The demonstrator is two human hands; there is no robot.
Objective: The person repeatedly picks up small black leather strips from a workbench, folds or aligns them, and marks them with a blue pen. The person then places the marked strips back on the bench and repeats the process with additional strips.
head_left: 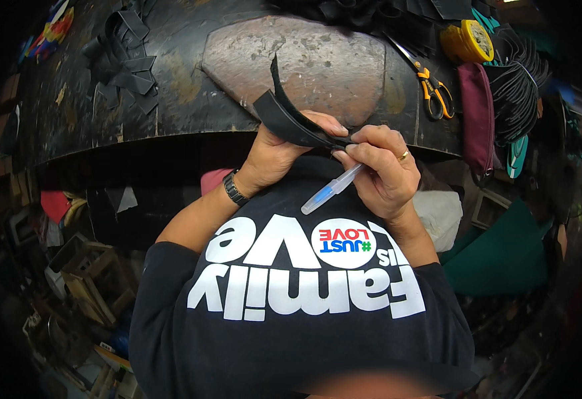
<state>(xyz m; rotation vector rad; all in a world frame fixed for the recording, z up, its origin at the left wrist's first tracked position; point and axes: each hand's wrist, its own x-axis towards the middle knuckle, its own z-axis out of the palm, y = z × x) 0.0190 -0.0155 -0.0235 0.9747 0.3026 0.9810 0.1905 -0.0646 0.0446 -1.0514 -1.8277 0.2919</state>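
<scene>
Just in front of my chest, my left hand (275,151) is closed around a black strap (283,121) of leather-like material. The strap is split into two curved layers, and one layer's free end points up over the stone slab. My right hand (389,166) is closed too. Its fingertips pinch at the strap's right end, close to my left fingers. A clear pen-shaped tool (331,189) with blue inside sticks out below that hand, slanting down to the left. My fingers hide its other end.
Beyond my hands lies a stone slab (304,60) on the dark worktable (178,93). Black strips (128,70) are heaped at left. Orange-handled scissors (434,90), a yellow tub (467,41), a maroon pouch (477,120) and bundled black cords (520,80) lie at right.
</scene>
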